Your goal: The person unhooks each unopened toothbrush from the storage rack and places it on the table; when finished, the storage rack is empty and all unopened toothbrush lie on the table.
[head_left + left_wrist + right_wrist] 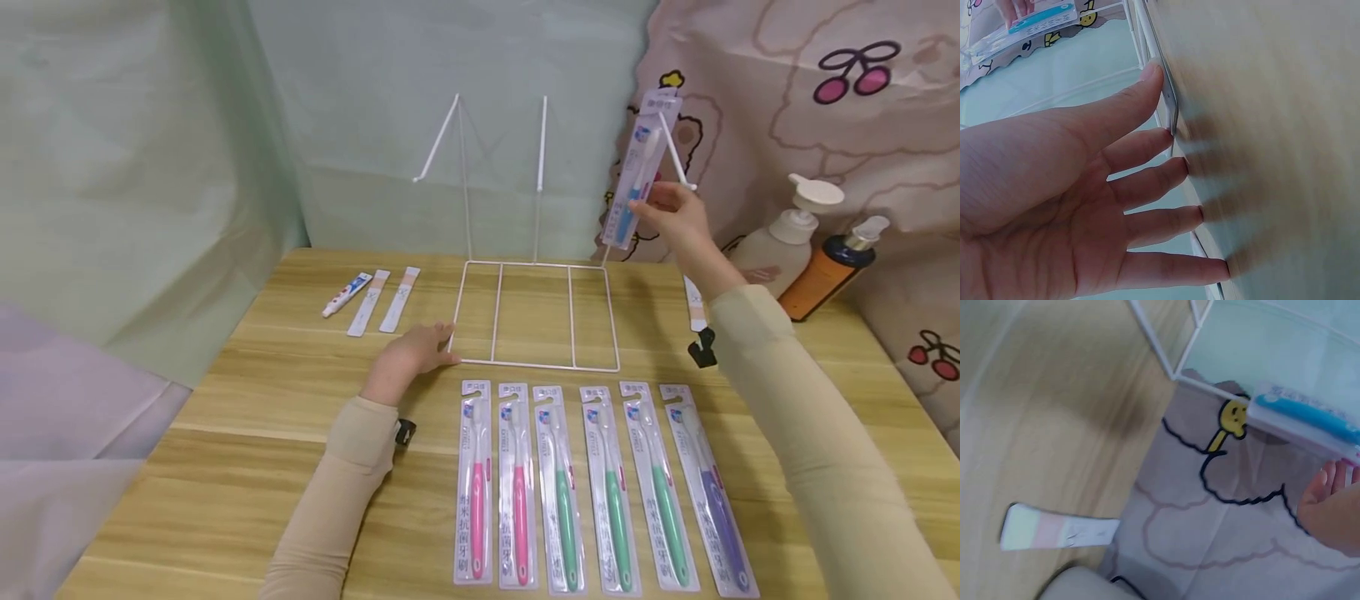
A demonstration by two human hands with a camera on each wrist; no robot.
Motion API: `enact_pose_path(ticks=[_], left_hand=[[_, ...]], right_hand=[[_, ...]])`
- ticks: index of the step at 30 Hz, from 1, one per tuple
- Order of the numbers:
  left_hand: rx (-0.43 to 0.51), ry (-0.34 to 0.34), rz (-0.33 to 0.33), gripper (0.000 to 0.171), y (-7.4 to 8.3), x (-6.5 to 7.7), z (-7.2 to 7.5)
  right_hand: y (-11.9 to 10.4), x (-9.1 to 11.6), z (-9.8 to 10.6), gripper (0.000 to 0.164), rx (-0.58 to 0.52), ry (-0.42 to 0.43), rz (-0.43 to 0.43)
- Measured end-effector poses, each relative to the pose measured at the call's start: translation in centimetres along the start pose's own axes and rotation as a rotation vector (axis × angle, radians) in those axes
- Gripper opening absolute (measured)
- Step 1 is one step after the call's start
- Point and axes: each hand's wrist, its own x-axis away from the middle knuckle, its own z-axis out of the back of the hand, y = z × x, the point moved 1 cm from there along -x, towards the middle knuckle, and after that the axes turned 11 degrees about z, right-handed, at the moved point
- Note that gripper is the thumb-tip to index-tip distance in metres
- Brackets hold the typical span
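A white wire rack (537, 365) with three long upper prongs stands on the wooden table. My right hand (678, 218) pinches the edge of a packaged blue toothbrush (628, 198) and holds it upright at the rack's right prong (677, 154). The prong crosses the upper part of the pack in the head view. At the rack's front left corner, my left hand (414, 353) touches the base, its fingers extended. In the left wrist view the thumb lies against the wire and the fingertips rest along the tabletop.
Packaged toothbrushes with pink (477, 517), green (617, 525) and purple (723, 521) handles lie in a row in front of the rack. A small toothpaste tube (347, 295) and flat sachets (400, 298) lie left. Two pump bottles (780, 242) (832, 267) stand right.
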Motion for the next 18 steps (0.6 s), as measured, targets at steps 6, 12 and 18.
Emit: enact_pose_path(ticks=[6, 12, 18], left_hand=[[0.004, -0.001, 0.015, 0.067, 0.4, 0.7, 0.0], [0.004, 0.007, 0.014, 0.069, 0.4, 0.5, 0.0], [0.009, 0.002, 0.018, 0.069, 0.3, 0.4, 0.2]], right_hand=[[-0.8, -0.5, -0.8, 0.054, 0.12, 0.028, -0.028], [-0.4, 0.0, -1.1, 0.036, 0.129, -0.014, -0.005], [0.0, 1.5, -0.2, 0.048, 0.155, -0.095, 0.057]])
